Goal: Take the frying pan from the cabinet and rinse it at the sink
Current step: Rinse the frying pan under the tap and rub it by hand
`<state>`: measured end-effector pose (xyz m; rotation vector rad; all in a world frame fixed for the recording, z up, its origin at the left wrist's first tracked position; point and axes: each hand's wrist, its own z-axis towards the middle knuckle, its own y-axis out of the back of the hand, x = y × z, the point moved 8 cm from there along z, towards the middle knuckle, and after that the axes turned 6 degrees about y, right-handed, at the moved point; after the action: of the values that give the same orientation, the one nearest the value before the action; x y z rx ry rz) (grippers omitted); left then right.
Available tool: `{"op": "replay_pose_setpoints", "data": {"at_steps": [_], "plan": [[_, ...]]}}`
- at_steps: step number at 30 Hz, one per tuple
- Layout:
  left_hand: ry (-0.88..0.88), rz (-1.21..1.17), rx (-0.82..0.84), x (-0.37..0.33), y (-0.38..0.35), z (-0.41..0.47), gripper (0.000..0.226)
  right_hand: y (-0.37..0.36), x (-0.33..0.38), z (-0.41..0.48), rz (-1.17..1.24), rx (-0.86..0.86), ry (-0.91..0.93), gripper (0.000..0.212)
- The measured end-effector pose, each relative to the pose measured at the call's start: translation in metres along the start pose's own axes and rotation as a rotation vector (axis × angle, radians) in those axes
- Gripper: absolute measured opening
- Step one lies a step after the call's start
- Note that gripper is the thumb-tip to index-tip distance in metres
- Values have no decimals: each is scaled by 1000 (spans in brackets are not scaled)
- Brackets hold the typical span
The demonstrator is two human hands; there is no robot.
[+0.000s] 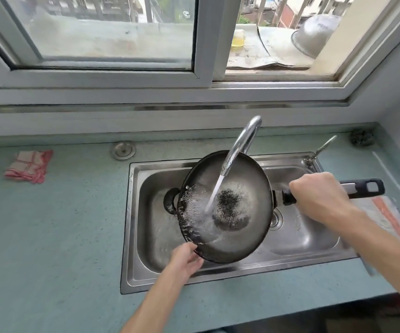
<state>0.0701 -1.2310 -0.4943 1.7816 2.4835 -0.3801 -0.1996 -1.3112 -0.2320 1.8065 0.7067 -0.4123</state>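
A dark frying pan [244, 227] hangs tilted over the steel double sink [134, 280], its left rim lower. My right hand [321, 195] is shut on its long black handle [367, 187]. My left hand [187, 259] grips the pan's near left rim with the fingers under the edge. Water runs from the curved chrome faucet [242, 143] into the pan and splashes toward its left side. A dark patch sits at the pan's middle. A small loop handle [170, 200] shows at the pan's far left side.
A blue-green counter [50, 236] surrounds the sink. A red-and-white cloth [29, 167] lies at the left, a striped cloth [391, 219] at the right under my forearm. A steel scourer [362, 138] sits in the back right corner. A window [112, 32] stands behind the sink.
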Motion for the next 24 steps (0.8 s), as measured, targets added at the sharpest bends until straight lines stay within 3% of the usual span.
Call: {"op": "replay_pose_setpoints", "data": {"at_steps": [5, 8, 13, 17, 24], "plan": [[-118, 152, -114, -19, 34, -7, 7, 5, 7, 4, 2, 12, 7, 9], [-229, 178, -159, -44, 63, -25, 24, -11, 15, -1, 97, 34, 3, 11], [-421, 334, -267, -101, 95, -66, 20, -58, 49, -20, 374, 145, -2, 20], [-590, 595, -410, -141, 100, -100, 8, -91, 90, -36, 594, 202, -51, 24], [-774, 975, -628, -177, 85, -163, 19, -115, 137, -40, 932, 212, -71, 32]]}}
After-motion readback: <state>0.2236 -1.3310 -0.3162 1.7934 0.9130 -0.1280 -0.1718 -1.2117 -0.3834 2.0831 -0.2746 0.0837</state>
